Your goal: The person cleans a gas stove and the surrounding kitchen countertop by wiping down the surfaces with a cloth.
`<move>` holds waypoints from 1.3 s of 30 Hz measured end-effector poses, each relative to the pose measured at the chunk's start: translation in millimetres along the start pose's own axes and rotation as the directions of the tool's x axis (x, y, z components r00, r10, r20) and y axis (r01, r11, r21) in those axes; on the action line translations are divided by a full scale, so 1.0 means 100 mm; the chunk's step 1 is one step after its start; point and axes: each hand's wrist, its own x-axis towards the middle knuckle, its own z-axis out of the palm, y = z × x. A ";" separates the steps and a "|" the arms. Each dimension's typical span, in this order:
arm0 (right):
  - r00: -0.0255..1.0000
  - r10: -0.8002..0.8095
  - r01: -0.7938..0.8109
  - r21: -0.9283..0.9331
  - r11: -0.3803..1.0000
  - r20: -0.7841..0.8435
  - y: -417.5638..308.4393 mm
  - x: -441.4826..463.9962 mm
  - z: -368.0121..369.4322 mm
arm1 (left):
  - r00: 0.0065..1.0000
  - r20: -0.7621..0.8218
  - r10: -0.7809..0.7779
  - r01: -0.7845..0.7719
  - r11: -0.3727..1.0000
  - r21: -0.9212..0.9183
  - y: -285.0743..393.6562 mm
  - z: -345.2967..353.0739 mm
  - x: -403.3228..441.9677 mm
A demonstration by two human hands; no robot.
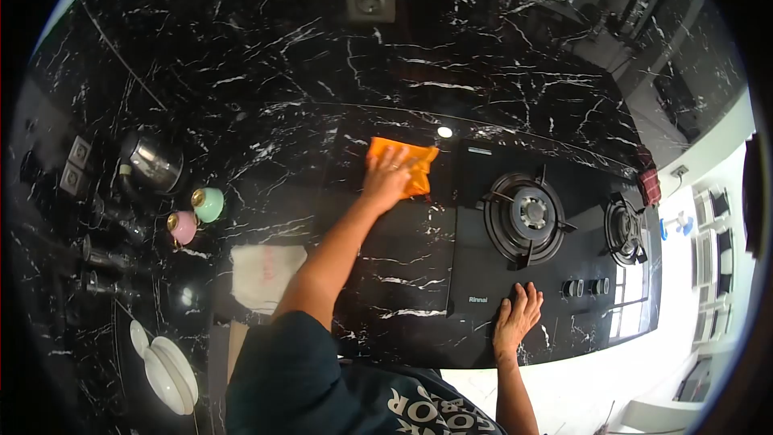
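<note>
Spread flat, palm down: that's the left hand (pixel 390 180), fingers a little apart on top of the orange cloth (pixel 422 167), which lies rumpled on the black marbled counter (pixel 394 254). Make that cloth the middle of the dial, with twelve at the wall socket (pixel 370 2). Out at half past three sits the big burner (pixel 533 211) of the black hob (pixel 475 270), the smaller burner (pixel 626 229) farther along nearly the same line.

Now down between four and five, and it's the right hand (pixel 519 318), resting on the hob's front part, fingers loosely fanned, thumb out to the side; two control knobs (pixel 586 287) stand near, at that hand's two o'clock.

Swing round to eight: a pale cloth (pixel 266 274) lies beside the left arm (pixel 326 262). Towards nine, a green vessel (pixel 208 205) stands just beside a pink vessel (pixel 183 229), with a shiny kettle (pixel 157 165) beyond. Well out at half past seven, white dishes (pixel 165 379)!
</note>
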 end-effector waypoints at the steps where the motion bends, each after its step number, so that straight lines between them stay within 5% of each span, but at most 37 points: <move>1: 1.000 0.001 -0.001 -0.015 1.000 0.008 0.01 -0.01 0.01 | 0.998 0.005 -0.065 0.065 0.996 0.060 -0.27 -0.09 -0.07; 7: 1.000 0.008 -0.007 -0.025 1.000 0.010 -0.03 0.00 -0.01 | 0.844 0.029 -0.535 0.521 0.833 0.187 -0.85 -0.89 -0.81; 12: 1.000 0.019 -0.019 -0.042 0.999 0.003 -0.08 0.03 0.00 | 0.858 0.224 -0.463 0.419 0.882 0.216 -0.55 -0.81 -1.27; 14: 0.999 0.024 -0.023 -0.055 0.998 0.023 -0.09 0.04 0.00 | 0.900 0.159 -0.406 0.404 0.914 0.044 -0.59 -0.79 -1.20; 26: 0.998 0.035 -0.030 -0.108 0.994 0.044 -0.10 0.05 0.02 | 0.798 -0.025 -0.602 0.591 0.775 0.225 -1.41 -0.28 0.48; 30: 0.998 0.041 -0.037 -0.107 0.994 0.038 -0.11 0.06 0.03 | 0.961 -0.149 -0.234 0.263 0.940 0.219 -1.12 0.04 0.30; 31: 0.999 0.033 -0.028 -0.109 0.994 0.039 -0.11 0.04 0.04 | 0.982 0.000 -0.189 0.184 0.955 0.231 -0.82 -0.06 0.23; 34: 0.999 0.024 -0.018 -0.142 0.990 0.043 -0.10 0.04 0.05 | 0.968 0.172 -0.184 0.171 0.981 0.090 -0.23 0.01 0.35; 39: 0.998 0.031 -0.024 -0.143 0.989 0.048 -0.13 0.05 0.03 | 0.988 0.057 -0.145 0.144 0.989 0.014 0.17 0.38 1.07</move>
